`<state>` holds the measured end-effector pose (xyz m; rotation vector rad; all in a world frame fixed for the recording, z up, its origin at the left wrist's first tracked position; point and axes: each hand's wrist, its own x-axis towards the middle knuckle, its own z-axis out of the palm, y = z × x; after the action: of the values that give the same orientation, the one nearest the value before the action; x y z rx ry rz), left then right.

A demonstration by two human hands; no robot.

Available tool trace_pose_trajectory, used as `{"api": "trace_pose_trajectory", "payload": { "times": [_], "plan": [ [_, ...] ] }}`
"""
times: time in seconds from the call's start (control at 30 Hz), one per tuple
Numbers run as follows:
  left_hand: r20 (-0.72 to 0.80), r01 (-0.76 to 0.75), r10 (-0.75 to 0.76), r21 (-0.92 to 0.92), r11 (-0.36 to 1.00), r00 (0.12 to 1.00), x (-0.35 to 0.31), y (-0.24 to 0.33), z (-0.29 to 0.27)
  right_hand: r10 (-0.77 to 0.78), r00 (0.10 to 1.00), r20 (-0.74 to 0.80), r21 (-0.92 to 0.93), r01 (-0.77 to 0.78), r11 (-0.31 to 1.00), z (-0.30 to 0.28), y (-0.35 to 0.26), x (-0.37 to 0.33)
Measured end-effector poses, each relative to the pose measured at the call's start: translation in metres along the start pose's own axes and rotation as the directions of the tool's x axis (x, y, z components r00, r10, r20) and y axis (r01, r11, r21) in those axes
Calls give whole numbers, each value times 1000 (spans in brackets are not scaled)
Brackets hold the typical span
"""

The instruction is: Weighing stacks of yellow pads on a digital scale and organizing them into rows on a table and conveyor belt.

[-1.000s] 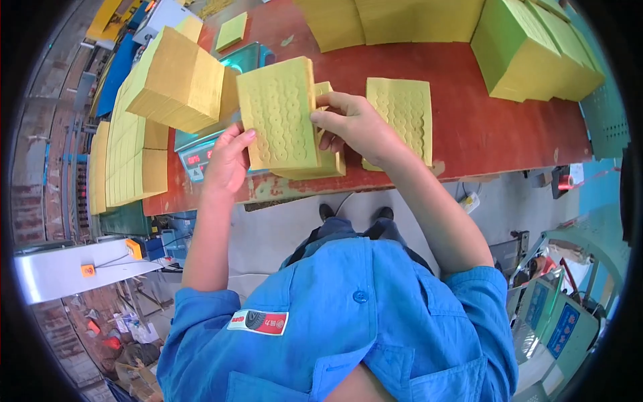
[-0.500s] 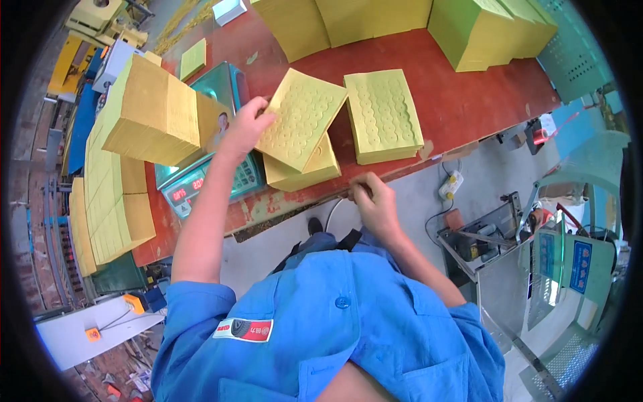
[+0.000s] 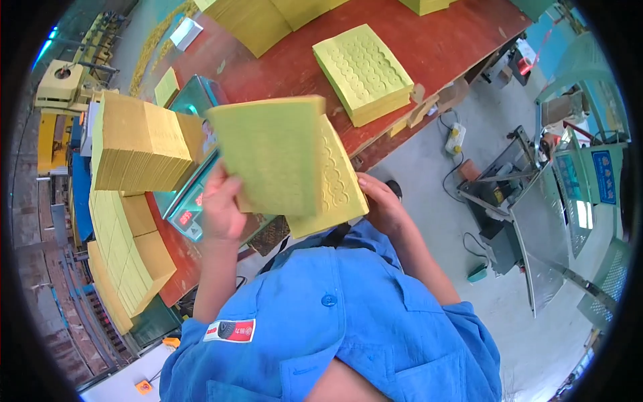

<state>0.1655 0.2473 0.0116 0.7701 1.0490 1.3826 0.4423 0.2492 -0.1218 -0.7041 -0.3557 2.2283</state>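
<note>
My left hand [image 3: 222, 208] grips the lower left edge of a thin yellow paper stack [image 3: 271, 157], held up in front of me and slightly blurred. Behind it, a second yellow paper stack [image 3: 340, 181] with rows of round, coin-like marks is partly covered. My right hand [image 3: 383, 204] pinches this second stack at its right edge, near the table's front edge. Beyond them, a thicker block of marked yellow paper [image 3: 365, 74] lies flat on the red table [image 3: 281, 77]. To the left, a teal digital scale [image 3: 187, 221] with a red-lit display is partly hidden.
A tall yellow paper block [image 3: 137, 144] stands at or on the scale. More paper blocks [image 3: 130, 258] line the table's left side, others [image 3: 248, 23] the far side. Right of the table are a power strip [image 3: 455, 137] and a metal frame [image 3: 502, 181] on the floor.
The upper paper stack has been lifted and tilted up toward me by my left hand. My right hand, earlier closed beside the table edge, now holds the second stack. The view has turned.
</note>
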Motion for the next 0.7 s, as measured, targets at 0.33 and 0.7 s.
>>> {"api": "trace_pose_trajectory", "payload": {
  "times": [0.33,0.7],
  "plan": [
    [258,298,-346,207,932,902,-39,15,-68,163,982,-93,16,-162,987,-14,6,14],
    [325,246,-395,416,876,859,-21,26,-22,254,964,-80,40,-251,967,-11,7,12]
  ]
}}
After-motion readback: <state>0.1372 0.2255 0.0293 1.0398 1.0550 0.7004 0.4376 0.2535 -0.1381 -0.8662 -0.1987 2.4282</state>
